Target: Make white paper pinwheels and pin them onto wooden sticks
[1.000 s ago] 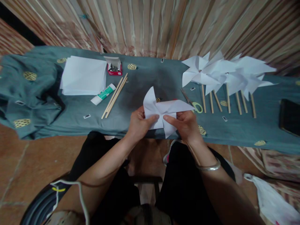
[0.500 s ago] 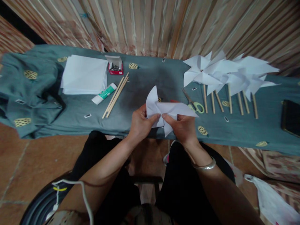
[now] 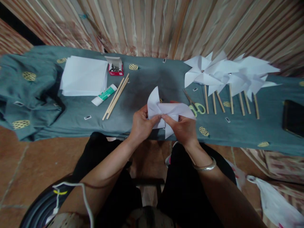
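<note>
Between my two hands is a white paper pinwheel [image 3: 171, 108], its blades folded in and held just above the cloth's front edge. My left hand [image 3: 142, 124] grips its left side, the thumb pressed near the centre. From the right, my right hand [image 3: 184, 129] pinches it, with that thumb at the centre beside the left one. My other fingers are mostly hidden behind the paper. Just right of the pinwheel lie scissors [image 3: 199, 108] with pale green handles.
A green cloth [image 3: 152, 71] covers the table. On the left are a stack of white paper [image 3: 84, 76], a red box [image 3: 116, 68] of small metal pins, a glue tube [image 3: 104, 94] and wooden sticks [image 3: 116, 96]. Several pinwheels on sticks [image 3: 228, 74] and a dark phone [image 3: 293, 117] lie right.
Both thumbs have come closer together at the pinwheel's centre, the right one sliding slightly left. The whole view has shifted a little; the things on the table stay put.
</note>
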`<state>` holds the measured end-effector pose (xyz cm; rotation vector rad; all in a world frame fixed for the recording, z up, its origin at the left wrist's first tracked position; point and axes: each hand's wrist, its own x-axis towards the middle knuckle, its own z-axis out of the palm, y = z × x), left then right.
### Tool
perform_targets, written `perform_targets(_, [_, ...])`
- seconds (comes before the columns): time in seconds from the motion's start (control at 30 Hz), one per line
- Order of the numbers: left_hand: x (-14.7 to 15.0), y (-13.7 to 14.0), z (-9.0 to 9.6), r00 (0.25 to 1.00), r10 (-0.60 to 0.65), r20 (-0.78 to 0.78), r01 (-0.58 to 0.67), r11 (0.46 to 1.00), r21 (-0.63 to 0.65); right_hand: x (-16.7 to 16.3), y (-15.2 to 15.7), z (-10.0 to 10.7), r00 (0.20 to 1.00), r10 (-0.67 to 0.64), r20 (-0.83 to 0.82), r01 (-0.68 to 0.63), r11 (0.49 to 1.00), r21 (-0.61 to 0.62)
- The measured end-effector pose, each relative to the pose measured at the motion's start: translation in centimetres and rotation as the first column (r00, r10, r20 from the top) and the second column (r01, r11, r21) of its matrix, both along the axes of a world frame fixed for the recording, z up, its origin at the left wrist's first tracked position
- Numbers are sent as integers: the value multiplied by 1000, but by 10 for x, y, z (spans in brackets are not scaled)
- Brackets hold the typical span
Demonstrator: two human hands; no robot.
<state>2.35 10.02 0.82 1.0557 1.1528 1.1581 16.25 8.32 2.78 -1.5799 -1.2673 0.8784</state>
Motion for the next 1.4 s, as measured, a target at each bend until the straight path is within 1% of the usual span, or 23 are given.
perform_targets(0.13, [0, 0, -2, 1000, -17, 12, 17, 999, -34, -1, 1, 2, 999, -1, 33, 1, 1000, 0])
perform_targets(0.27, [-1, 2, -2, 998, -41, 37, 44, 995, -93, 0, 1, 2, 998, 27, 57, -29, 999, 39])
perform_targets(0.33, [-1, 2, 0, 997, -47, 65, 55, 991, -120, -1, 1, 2, 997, 34, 65, -38, 998, 56])
perform_targets(0.47, [0, 0, 3, 989, -47, 137, 68, 986, -155, -1, 1, 3, 997, 4, 77, -9, 998, 61])
perform_targets(0.57, [0, -1, 6, 979, -60, 196, 94, 981, -169, 0, 4, 2, 999, -3, 54, 0, 998, 65])
perform_targets(0.73, [-2, 1, 7, 962, -67, 265, 119, 975, -186, 4, 7, 0, 999, 25, -43, -21, 996, 83])
perform_targets(0.83, [-3, 1, 7, 966, -44, 256, 92, 980, -179, 4, 6, -1, 997, 53, -57, -49, 996, 77])
perform_targets(1.03, [-1, -1, 7, 983, -1, 186, 34, 984, -172, 1, 4, 1, 993, 92, -78, -89, 995, 49])
perform_targets(1.17, [-1, 0, 6, 983, -7, 183, 39, 985, -170, 0, 3, 1, 989, 101, -104, -96, 994, 59])
perform_targets(1.3, [-2, 0, 7, 982, -14, 186, 44, 986, -162, 1, 3, 0, 984, 88, -156, -82, 996, 43])
perform_targets(1.4, [-4, 0, 11, 978, -53, 202, 85, 984, -155, 3, 4, -1, 985, 60, -163, -59, 998, 13])
